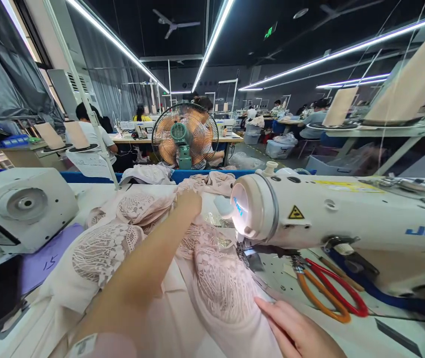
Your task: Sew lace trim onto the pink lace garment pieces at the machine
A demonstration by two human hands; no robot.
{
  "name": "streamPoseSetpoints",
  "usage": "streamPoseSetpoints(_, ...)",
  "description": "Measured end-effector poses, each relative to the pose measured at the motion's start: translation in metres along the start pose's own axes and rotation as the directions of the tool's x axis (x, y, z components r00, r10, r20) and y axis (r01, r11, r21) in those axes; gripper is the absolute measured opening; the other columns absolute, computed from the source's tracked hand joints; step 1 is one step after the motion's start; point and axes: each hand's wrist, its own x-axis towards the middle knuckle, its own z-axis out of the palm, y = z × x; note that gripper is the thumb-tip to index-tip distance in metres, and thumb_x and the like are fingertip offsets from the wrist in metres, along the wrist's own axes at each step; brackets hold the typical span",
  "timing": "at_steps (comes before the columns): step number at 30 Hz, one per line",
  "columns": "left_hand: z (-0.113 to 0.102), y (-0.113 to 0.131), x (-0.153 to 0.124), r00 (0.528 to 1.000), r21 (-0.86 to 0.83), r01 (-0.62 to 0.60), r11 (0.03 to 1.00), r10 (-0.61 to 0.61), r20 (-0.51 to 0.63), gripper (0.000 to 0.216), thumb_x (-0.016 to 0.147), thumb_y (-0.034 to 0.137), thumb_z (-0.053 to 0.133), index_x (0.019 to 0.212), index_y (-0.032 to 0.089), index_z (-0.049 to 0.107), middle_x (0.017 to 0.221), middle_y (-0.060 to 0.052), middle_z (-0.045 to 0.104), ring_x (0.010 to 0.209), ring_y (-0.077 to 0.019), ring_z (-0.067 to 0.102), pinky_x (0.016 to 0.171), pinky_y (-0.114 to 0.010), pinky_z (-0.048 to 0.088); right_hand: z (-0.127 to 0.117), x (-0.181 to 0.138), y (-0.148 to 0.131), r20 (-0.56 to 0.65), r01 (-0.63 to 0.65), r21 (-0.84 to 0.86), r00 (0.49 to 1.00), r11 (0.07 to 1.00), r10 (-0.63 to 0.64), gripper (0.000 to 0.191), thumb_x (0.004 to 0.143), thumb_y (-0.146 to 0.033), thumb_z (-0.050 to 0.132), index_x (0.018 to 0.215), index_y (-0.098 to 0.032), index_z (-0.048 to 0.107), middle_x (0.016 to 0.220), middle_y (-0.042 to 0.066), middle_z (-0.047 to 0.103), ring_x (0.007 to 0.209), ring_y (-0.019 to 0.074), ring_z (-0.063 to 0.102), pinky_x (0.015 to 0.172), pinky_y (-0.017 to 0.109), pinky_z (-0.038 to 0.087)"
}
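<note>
Pale pink lace bra pieces (219, 283) lie piled on the white sewing table (346, 338) in front of me. My left arm stretches forward over the pile. My left hand (188, 203) is closed on the far lace fabric (141, 204) behind the needle area. My right hand (294, 330) rests at the near edge of a lace cup, fingers flat and together on the cloth. The white sewing machine (331, 214) stands to the right, its lit head end (247, 211) just right of my left hand.
Scissors with red and orange handles (331, 293) lie under the machine arm. Another white machine (22, 209) sits at the left beside a purple sheet (48, 258). A standing fan (185, 135) faces me beyond the table. Other people sit at sewing stations behind.
</note>
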Motion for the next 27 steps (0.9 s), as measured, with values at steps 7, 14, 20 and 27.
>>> streamPoseSetpoints(7,0.022,0.052,-0.147,0.966,-0.007,-0.189,0.982,0.187,0.180,0.054,0.083,0.049,0.055,0.117,0.008,0.059,0.111,-0.021,0.061,0.103,-0.0335,0.057,0.081,-0.041,0.050,0.000,-0.001,-0.001,0.026,-0.024,0.032,0.999,0.999,0.023,0.043,0.093,-0.030,0.030,0.125,-0.021,0.057,0.090,0.009,0.063,0.087,0.0210,0.063,0.075,0.029,0.052)
streamPoseSetpoints(14,0.055,0.041,-0.164,0.950,-0.035,-0.181,0.983,0.184,0.251,0.076,0.084,0.058,0.043,0.145,0.016,0.027,0.153,-0.017,0.015,0.133,-0.0468,0.022,0.096,-0.057,0.040,-0.008,0.002,-0.018,0.042,-0.079,-0.080,0.996,0.994,0.083,0.046,0.091,-0.028,0.024,0.121,-0.023,0.059,0.084,0.008,0.060,0.079,0.0227,0.061,0.067,0.033,0.049)
streamPoseSetpoints(20,0.041,0.032,-0.151,0.931,-0.103,-0.226,0.969,0.246,0.272,0.082,0.079,0.060,0.050,0.144,0.015,0.030,0.153,-0.016,0.012,0.135,-0.0457,0.018,0.103,-0.056,0.032,-0.031,0.013,-0.040,0.139,-0.117,-0.144,0.981,0.983,0.138,0.034,0.091,-0.028,0.033,0.099,-0.025,0.065,0.079,0.006,0.062,0.074,0.0225,0.061,0.062,0.029,0.042)
streamPoseSetpoints(27,0.038,0.017,-0.130,0.906,-0.126,-0.288,0.949,0.313,0.286,0.108,0.060,0.066,0.066,0.145,0.013,0.026,0.154,-0.014,0.005,0.138,-0.0422,0.012,0.109,-0.051,0.026,-0.031,0.028,-0.039,0.086,-0.104,-0.191,0.989,0.976,0.123,0.029,0.087,-0.022,0.038,0.098,-0.024,0.065,0.074,0.008,0.066,0.067,0.0261,0.062,0.051,0.029,0.026)
